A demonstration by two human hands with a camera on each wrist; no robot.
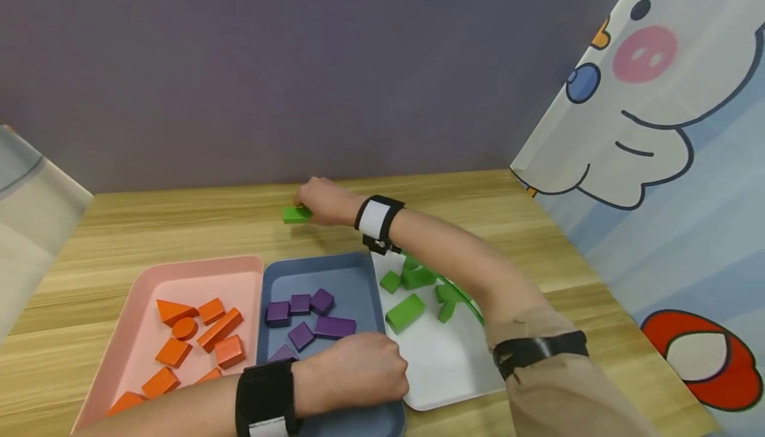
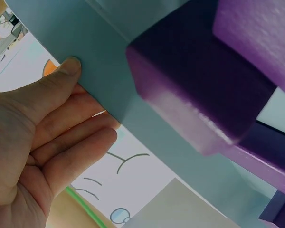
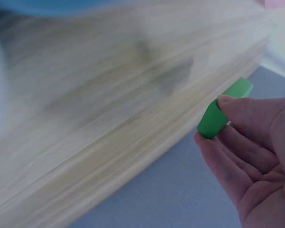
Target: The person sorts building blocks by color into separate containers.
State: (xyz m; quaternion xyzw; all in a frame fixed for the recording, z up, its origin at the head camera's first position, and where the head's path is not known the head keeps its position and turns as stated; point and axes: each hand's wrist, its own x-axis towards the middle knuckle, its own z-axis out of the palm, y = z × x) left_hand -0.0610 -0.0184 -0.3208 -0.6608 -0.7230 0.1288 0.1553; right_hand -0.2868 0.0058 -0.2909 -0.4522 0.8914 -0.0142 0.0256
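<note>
At the far side of the table my right hand (image 1: 327,202) holds a green block (image 1: 296,214) off the wood, beyond the blue tray. The right wrist view shows thumb and fingertips pinching this block (image 3: 225,107). My left hand (image 1: 352,369) is over the right rim of the blue tray (image 1: 276,284). Seen from the left wrist, its thumb lies on the tray's edge (image 2: 92,71) with the fingers beneath, gripping it. Several purple blocks (image 1: 335,327) lie inside that tray, and two of them loom close in the left wrist view.
To the left stands a pink tray (image 1: 143,291) with several orange blocks (image 1: 173,352). A white tray (image 1: 454,374) with a green rim, partly under my right forearm, holds several green blocks (image 1: 405,313). A grey wall (image 1: 299,72) and a cartoon-printed panel (image 1: 687,158) bound the table.
</note>
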